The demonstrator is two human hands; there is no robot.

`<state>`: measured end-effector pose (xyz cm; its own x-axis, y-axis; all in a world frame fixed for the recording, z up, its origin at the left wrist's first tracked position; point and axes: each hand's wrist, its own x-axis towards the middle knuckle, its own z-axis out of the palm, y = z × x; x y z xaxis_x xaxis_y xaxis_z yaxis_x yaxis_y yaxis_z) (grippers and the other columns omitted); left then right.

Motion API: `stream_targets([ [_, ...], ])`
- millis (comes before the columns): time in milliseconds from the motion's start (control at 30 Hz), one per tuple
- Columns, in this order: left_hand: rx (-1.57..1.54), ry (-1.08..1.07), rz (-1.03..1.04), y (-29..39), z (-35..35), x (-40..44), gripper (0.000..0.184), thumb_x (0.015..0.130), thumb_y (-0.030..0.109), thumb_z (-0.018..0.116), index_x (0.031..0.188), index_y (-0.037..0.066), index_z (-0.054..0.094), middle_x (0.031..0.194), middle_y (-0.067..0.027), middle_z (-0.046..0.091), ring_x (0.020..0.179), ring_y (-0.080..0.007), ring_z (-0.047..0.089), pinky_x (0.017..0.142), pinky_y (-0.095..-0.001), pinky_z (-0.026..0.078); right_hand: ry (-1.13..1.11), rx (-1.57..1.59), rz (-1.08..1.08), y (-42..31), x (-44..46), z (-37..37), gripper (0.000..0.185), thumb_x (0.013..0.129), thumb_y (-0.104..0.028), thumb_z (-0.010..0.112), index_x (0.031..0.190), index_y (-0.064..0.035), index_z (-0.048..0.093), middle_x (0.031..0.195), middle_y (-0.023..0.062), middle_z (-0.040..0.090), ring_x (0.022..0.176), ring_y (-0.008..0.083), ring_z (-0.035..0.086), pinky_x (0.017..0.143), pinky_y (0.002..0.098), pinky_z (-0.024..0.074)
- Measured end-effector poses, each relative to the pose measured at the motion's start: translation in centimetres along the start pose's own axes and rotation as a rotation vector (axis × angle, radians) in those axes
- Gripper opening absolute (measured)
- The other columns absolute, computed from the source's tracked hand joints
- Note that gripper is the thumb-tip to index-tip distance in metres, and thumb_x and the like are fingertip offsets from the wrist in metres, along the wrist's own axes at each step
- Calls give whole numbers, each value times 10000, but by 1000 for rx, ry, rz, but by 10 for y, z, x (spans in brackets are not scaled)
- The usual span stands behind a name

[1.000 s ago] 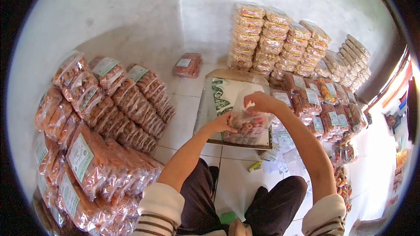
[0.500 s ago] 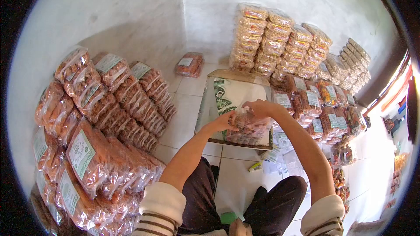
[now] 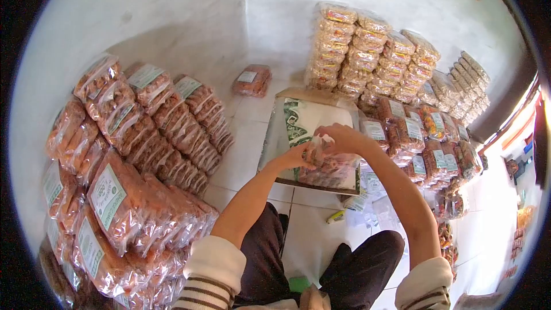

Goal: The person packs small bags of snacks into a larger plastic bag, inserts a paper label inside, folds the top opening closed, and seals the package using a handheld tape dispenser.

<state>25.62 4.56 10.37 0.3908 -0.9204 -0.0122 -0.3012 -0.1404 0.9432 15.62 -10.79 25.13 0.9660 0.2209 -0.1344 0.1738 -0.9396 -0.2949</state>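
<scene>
A clear plastic bag of reddish-brown snacks (image 3: 334, 171) rests on the near part of a low table (image 3: 321, 113) with a white top and a green leafy print. My left hand (image 3: 295, 158) is closed on the bag's left side near its upper end. From the right, my right hand (image 3: 340, 139) pinches the loose plastic at the top of the bag. The fingertips are partly hidden by plastic and glare. Behind and below my hands, the white table surface shows.
Stacked bags of brown snacks (image 3: 178, 123) and larger labelled bags (image 3: 115, 201) rise at left. A single bag (image 3: 252, 80) lies by the wall. Noodle-like packs (image 3: 333, 46) and labelled bags (image 3: 412, 129) stand at right. A yellow-green cutter (image 3: 336, 217) and labels (image 3: 367, 204) lie on the floor.
My right hand has shifted slightly left and down over the bag's top, closer to my left hand. The bag stays on the table, and the camera view has moved slightly.
</scene>
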Motion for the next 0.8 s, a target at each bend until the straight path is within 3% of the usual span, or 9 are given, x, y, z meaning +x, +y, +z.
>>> stream_targets([
  [67, -56, 14, 62, -3, 1, 0, 886, 541, 250, 817, 1265, 67, 340, 1057, -87, 542, 1002, -201, 497, 880, -353, 386, -26, -111, -166, 0, 2, 0, 359, 741, -265, 616, 1047, -92, 549, 987, 71, 577, 989, 275, 488, 825, 372, 416],
  [133, 180, -35, 11, -3, -2, -3, 806, 527, 220, 820, 1196, 60, 401, 1114, -106, 528, 1033, -212, 494, 896, -352, 380, 1, -81, -178, 6, 3, 14, 329, 746, -257, 606, 1031, -97, 573, 988, 68, 579, 971, 274, 494, 820, 377, 417],
  [200, 201, -26, -21, -4, 1, -4, 752, 527, 190, 817, 1158, 61, 429, 1066, -93, 545, 988, -214, 513, 868, -349, 395, 24, -52, -199, 10, 13, 22, 302, 751, -249, 595, 1015, -101, 597, 988, 65, 581, 953, 274, 499, 815, 382, 419],
  [300, 181, -22, -8, -11, 4, -2, 675, 530, 139, 811, 1106, 61, 467, 956, -70, 566, 892, -212, 539, 811, -344, 418, -92, 0, -41, 14, 22, 32, 254, 741, -244, 598, 951, -104, 629, 956, 56, 577, 915, 280, 499, 801, 389, 422],
  [367, 139, -23, 43, -22, 7, 2, 652, 532, 117, 807, 1091, 59, 477, 894, -60, 572, 841, -209, 546, 783, -343, 426, 137, -146, -120, 19, 23, 42, 207, 727, -221, 598, 905, -131, 651, 884, 56, 567, 876, 272, 500, 778, 376, 430],
  [433, 21, 24, 64, -19, 4, -1, 435, 507, 128, 809, 800, 105, 489, 813, -24, 600, 801, -194, 560, 740, -333, 428, 118, -165, -66, 5, 21, 38, 187, 715, -209, 601, 880, -139, 654, 857, 57, 558, 869, 262, 500, 764, 365, 436],
  [500, 15, 39, 20, -16, 3, 0, 451, 507, 131, 809, 833, 99, 498, 835, -36, 601, 837, -201, 564, 763, -338, 428, 100, -182, -17, 1, 23, 42, 169, 704, -198, 603, 856, -148, 658, 831, 58, 550, 861, 252, 500, 750, 355, 442],
  [667, -8, 89, -19, -14, 4, -4, 539, 504, 160, 813, 944, 76, 514, 900, -70, 600, 929, -233, 562, 804, -348, 427, 432, -312, -18, 4, 33, 66, 111, 658, -163, 619, 767, -155, 642, 767, 33, 564, 764, 252, 522, 653, 343, 469],
  [800, 52, 45, 19, -35, 6, 6, 679, 511, 216, 813, 1083, 60, 483, 975, -99, 592, 966, -261, 549, 821, -354, 428, 437, -340, -96, 6, 23, 54, 98, 662, -141, 607, 753, -136, 642, 767, 33, 578, 749, 253, 541, 642, 338, 472],
])
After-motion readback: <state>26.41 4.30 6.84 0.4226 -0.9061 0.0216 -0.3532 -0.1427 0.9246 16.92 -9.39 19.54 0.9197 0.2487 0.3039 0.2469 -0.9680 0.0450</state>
